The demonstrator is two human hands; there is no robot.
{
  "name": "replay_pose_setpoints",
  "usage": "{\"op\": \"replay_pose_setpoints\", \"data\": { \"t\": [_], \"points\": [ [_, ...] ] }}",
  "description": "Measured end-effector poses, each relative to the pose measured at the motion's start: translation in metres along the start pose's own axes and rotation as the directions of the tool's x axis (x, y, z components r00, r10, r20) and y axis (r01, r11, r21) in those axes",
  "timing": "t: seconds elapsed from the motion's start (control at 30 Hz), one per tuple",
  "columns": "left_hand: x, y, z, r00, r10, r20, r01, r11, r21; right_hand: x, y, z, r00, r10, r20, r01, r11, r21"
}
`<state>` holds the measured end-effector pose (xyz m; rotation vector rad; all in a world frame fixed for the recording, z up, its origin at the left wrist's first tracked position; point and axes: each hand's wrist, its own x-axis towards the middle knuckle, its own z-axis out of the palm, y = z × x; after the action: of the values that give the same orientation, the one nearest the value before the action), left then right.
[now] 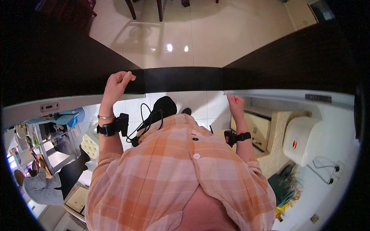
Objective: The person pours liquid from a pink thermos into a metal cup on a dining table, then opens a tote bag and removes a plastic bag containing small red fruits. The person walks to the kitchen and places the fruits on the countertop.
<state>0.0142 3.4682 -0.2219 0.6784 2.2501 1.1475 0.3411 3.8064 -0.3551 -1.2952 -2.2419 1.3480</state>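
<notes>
My left hand (116,88) is raised in front of the dark door frame (182,79), near its left side. Its fingers curl inward with the thumb laid alongside, and I see nothing in them. Lower and on the other side, my right hand (236,106) is closed into a loose fist beside the right part of the doorway. No object shows in that fist either. Each forearm wears a black strapped device, the left one (112,126) and the right one (237,137). A thin metal bracelet (105,117) circles my left wrist.
Beyond the doorway, glossy tiles (190,37) lead to dark furniture legs (159,10). A metal strike plate (49,106) is on the left jamb. At right are a white appliance (299,141) with a lit display and wall sockets (335,173). Another person (43,184) is at lower left.
</notes>
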Motion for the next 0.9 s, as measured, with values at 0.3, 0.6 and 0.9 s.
{"op": "replay_pose_setpoints", "data": {
  "t": [0.3, 0.6, 0.9],
  "points": [
    [0.120, 0.007, -0.008, 0.998, -0.005, -0.069, -0.002, 0.995, -0.103, 0.143, -0.052, 0.021, 0.998, -0.050, 0.048, 0.049, 0.999, 0.012],
    [0.285, 0.013, -0.033, 1.000, -0.017, 0.016, 0.019, 0.983, -0.181, 0.232, -0.043, 0.009, 0.984, 0.164, 0.070, -0.153, 0.978, -0.140],
    [0.389, 0.047, -0.022, 0.989, 0.050, 0.141, -0.040, 0.997, -0.071, 0.259, -0.051, 0.008, 0.871, 0.449, 0.200, -0.455, 0.890, -0.014]
  ]
}}
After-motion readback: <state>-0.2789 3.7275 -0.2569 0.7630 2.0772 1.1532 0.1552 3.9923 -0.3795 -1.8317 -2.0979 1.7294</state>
